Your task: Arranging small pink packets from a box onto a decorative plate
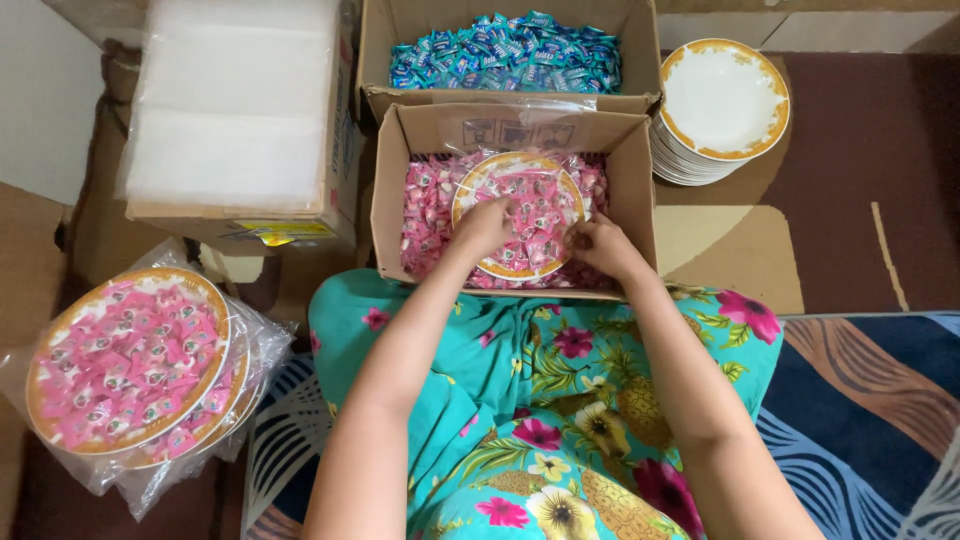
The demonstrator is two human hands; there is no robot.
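Observation:
A cardboard box (388,190) in front of my knees is full of pink wrapped candies (425,215). On top of the candies lies a white plate with an orange-gold rim (470,187), covered with pink candies. My left hand (484,226) rests on the plate's left part, fingers curled into the candies. My right hand (597,243) is at the plate's right lower edge, fingers bent on the candies there. Whether either hand grips a candy is hidden by the fingers.
Behind stands a second box (640,40) of blue wrapped candies (505,52). A stack of empty gold-rimmed plates (722,100) sits at the right. At left, filled plates in clear plastic bags (130,372) lie on the floor, and a box of clear plastic bags (235,110) stands behind them.

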